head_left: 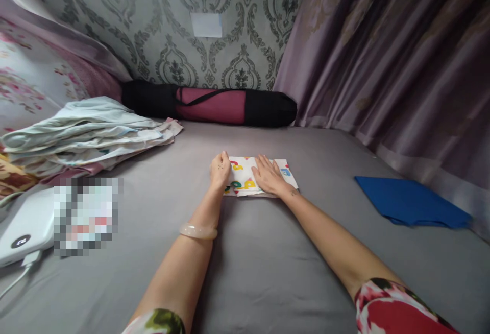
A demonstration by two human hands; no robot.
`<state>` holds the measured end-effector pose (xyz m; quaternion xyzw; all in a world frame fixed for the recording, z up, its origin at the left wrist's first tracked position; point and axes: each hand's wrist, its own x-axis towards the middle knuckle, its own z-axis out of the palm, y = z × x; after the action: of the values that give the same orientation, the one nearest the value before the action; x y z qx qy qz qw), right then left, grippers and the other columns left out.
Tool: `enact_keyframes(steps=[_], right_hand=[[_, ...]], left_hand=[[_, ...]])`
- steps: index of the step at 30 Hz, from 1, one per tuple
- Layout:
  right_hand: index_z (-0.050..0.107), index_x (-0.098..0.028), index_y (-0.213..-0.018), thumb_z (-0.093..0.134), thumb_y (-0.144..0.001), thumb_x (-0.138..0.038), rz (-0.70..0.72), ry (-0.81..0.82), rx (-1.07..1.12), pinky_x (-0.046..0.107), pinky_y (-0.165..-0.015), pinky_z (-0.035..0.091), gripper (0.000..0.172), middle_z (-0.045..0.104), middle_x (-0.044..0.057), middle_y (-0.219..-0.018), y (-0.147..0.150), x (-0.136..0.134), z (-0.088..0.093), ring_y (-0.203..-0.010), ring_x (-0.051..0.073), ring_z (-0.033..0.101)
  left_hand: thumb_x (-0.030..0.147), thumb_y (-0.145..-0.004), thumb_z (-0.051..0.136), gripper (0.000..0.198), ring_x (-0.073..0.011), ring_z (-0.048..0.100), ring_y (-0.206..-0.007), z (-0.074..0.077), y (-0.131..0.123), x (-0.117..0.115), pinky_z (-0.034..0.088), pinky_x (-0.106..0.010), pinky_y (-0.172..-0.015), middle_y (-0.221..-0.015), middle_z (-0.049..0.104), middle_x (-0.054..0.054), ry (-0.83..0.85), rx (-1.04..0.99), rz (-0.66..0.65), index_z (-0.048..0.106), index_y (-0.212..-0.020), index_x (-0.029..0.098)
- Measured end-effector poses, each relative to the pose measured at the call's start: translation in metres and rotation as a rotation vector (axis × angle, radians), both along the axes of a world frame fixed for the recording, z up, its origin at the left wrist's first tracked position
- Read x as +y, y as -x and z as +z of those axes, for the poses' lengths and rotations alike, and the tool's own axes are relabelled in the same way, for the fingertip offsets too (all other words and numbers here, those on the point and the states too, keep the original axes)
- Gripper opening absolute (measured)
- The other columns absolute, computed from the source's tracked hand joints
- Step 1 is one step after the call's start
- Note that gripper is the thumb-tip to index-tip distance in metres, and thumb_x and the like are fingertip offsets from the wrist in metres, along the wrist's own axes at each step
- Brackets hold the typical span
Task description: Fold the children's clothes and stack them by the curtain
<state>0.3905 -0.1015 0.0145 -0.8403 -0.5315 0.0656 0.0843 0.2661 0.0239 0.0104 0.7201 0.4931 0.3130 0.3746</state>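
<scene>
Both my hands rest on a small folded cloth (250, 176) (white, with bright letters printed on it) lying on the grey bed sheet (268, 262) ahead of me. My left hand (220, 169) is loosely curled at the cloth's left edge; I cannot tell whether it pinches the fabric. My right hand (269, 174) lies flat and open, fingers spread, pressing the cloth down. A blue cloth (411, 201) sits well apart to the right, and a pile of folded laundry (88, 135) to the left.
</scene>
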Motion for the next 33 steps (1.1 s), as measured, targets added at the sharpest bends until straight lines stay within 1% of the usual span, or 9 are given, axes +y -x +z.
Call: enact_keyframes(steps=[3, 7, 12, 15, 18, 22, 25, 29, 33], right_hand=[[0.023, -0.006, -0.151, 0.018, -0.098, -0.039, 0.002, -0.009, -0.002, 0.044, -0.118, 0.007, 0.063, 0.019, 0.011, -0.159, 0.005, 0.003, -0.005, -0.146, 0.023, 0.014], [0.026, -0.004, -0.150, 0.021, -0.097, -0.037, 0.011, 0.012, 0.000, 0.046, -0.117, 0.009, 0.062, 0.021, 0.014, -0.158, 0.008, 0.007, -0.004, -0.146, 0.025, 0.016], [0.028, -0.004, -0.149, 0.021, -0.097, -0.034, 0.035, -0.032, -0.041, 0.045, -0.118, 0.009, 0.061, 0.023, 0.013, -0.157, 0.016, 0.012, -0.004, -0.146, 0.024, 0.016], [0.030, -0.003, -0.148, 0.024, -0.096, -0.033, 0.039, -0.007, -0.047, 0.046, -0.117, 0.011, 0.060, 0.028, 0.014, -0.156, 0.022, 0.016, -0.003, -0.145, 0.026, 0.019], [0.032, -0.003, -0.147, 0.025, -0.096, -0.033, 0.060, -0.033, -0.067, 0.046, -0.117, 0.009, 0.060, 0.028, 0.015, -0.156, 0.029, 0.021, -0.002, -0.145, 0.026, 0.019], [0.031, -0.003, -0.147, 0.022, -0.097, -0.033, 0.072, -0.055, -0.045, 0.045, -0.117, 0.010, 0.059, 0.028, 0.014, -0.156, 0.040, 0.028, -0.002, -0.144, 0.024, 0.021], [0.034, -0.002, -0.146, 0.024, -0.097, -0.032, 0.062, -0.051, -0.037, 0.046, -0.117, 0.011, 0.058, 0.031, 0.016, -0.154, 0.047, 0.032, 0.002, -0.143, 0.026, 0.023], [0.031, -0.004, -0.147, 0.022, -0.098, -0.034, 0.102, -0.096, -0.024, 0.045, -0.117, 0.008, 0.059, 0.026, 0.015, -0.156, 0.063, 0.038, 0.005, -0.145, 0.026, 0.017], [0.031, -0.003, -0.147, 0.024, -0.097, -0.036, 0.117, -0.085, 0.073, 0.047, -0.118, 0.009, 0.060, 0.024, 0.016, -0.157, 0.075, 0.042, -0.001, -0.146, 0.026, 0.016]], left_hand=[[0.037, -0.094, 0.030, 0.042, -0.0222, 0.064, -0.087, 0.000, 0.001, 0.002, 0.045, -0.029, -0.074, -0.087, 0.071, -0.011, 0.021, -0.040, 0.013, 0.063, -0.078, 0.017], [0.035, -0.093, 0.032, 0.040, -0.0229, 0.065, -0.093, 0.002, 0.002, 0.005, 0.046, -0.030, -0.079, -0.091, 0.071, -0.012, 0.042, -0.082, 0.034, 0.065, -0.079, 0.017], [0.034, -0.093, 0.032, 0.040, -0.0222, 0.065, -0.093, 0.002, 0.003, 0.007, 0.046, -0.029, -0.080, -0.089, 0.071, -0.011, 0.053, -0.119, 0.053, 0.064, -0.077, 0.018], [0.035, -0.093, 0.033, 0.039, -0.0221, 0.065, -0.092, 0.001, 0.003, 0.008, 0.046, -0.030, -0.079, -0.088, 0.072, -0.011, 0.063, -0.137, 0.052, 0.065, -0.078, 0.018], [0.036, -0.092, 0.033, 0.039, -0.0226, 0.065, -0.092, 0.000, 0.002, 0.009, 0.046, -0.030, -0.078, -0.089, 0.072, -0.012, 0.062, -0.134, 0.051, 0.064, -0.077, 0.018], [0.036, -0.092, 0.033, 0.040, -0.0231, 0.065, -0.095, -0.002, 0.000, 0.010, 0.046, -0.031, -0.080, -0.092, 0.072, -0.014, 0.052, -0.140, 0.051, 0.064, -0.077, 0.017], [0.036, -0.092, 0.033, 0.039, -0.0229, 0.065, -0.094, -0.003, -0.001, 0.011, 0.047, -0.031, -0.081, -0.092, 0.072, -0.014, 0.052, -0.140, 0.042, 0.065, -0.079, 0.017], [0.035, -0.091, 0.033, 0.039, -0.0232, 0.065, -0.093, -0.005, 0.000, 0.014, 0.047, -0.032, -0.081, -0.092, 0.071, -0.015, 0.039, -0.103, 0.028, 0.065, -0.079, 0.016], [0.034, -0.090, 0.032, 0.040, -0.0234, 0.065, -0.093, -0.005, 0.002, 0.014, 0.047, -0.031, -0.081, -0.094, 0.071, -0.016, 0.000, -0.053, -0.003, 0.066, -0.084, 0.014]])
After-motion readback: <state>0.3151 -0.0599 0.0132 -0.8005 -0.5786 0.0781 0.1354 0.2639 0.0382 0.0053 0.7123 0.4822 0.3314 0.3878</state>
